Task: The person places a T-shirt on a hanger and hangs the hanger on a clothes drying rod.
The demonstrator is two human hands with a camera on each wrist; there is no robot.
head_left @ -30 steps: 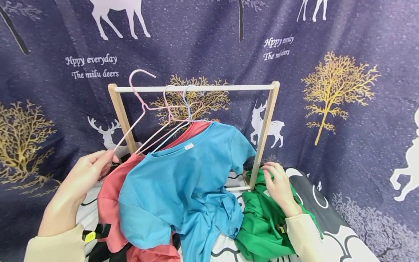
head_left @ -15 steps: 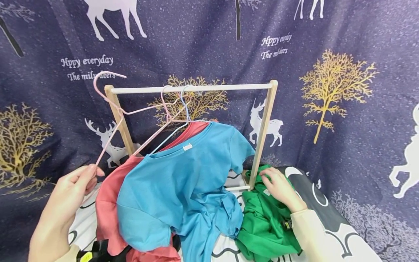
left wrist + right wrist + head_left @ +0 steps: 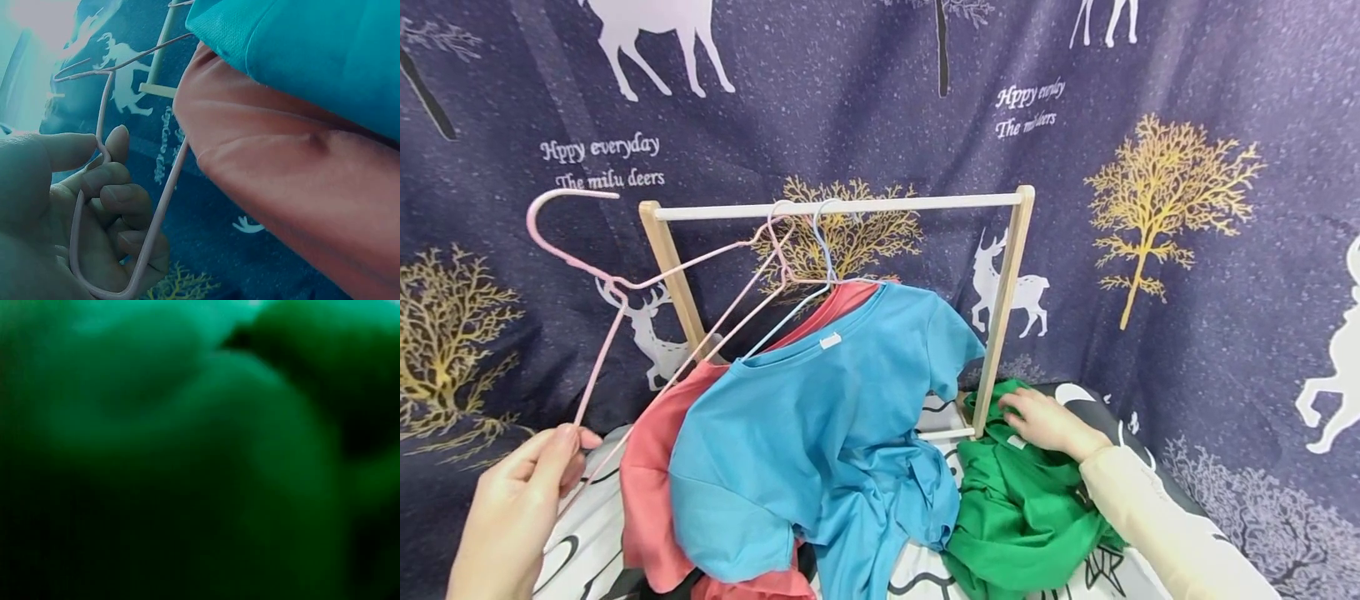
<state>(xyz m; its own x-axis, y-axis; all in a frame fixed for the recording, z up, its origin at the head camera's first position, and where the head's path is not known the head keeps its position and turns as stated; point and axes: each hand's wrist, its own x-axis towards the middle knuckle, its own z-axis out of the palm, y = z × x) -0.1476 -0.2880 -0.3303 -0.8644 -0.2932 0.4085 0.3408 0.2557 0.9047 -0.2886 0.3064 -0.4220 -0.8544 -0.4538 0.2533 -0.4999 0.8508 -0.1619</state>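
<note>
My left hand [image 3: 512, 508] pinches the side of a bare pink clothes hanger [image 3: 597, 367], whose hook tilts up to the left of the rack. In the left wrist view the hanger's bent end [image 3: 119, 294] loops past the curled fingers. At the right, my right hand [image 3: 1048, 423] lies on a crumpled green T-shirt [image 3: 1018, 508], near its collar tag; its fingertips are partly hidden, so whether they grip the cloth is unclear. Blurred green cloth [image 3: 187, 425] fills the right wrist view. A blue T-shirt [image 3: 850, 392] and a red T-shirt [image 3: 651, 475] hang on hangers between my hands.
A small rack has a white top bar [image 3: 910, 202] and wooden posts [image 3: 1003, 308]; two hangers hook over the bar. The green T-shirt lies beside the right post. Beneath is a black-and-white patterned cloth [image 3: 917, 571], and a dark printed curtain [image 3: 880, 92] hangs behind.
My left hand has drawn the pink hanger left and down, away from the hanging shirts and the bar. My right hand has shifted slightly right and lower over the green T-shirt.
</note>
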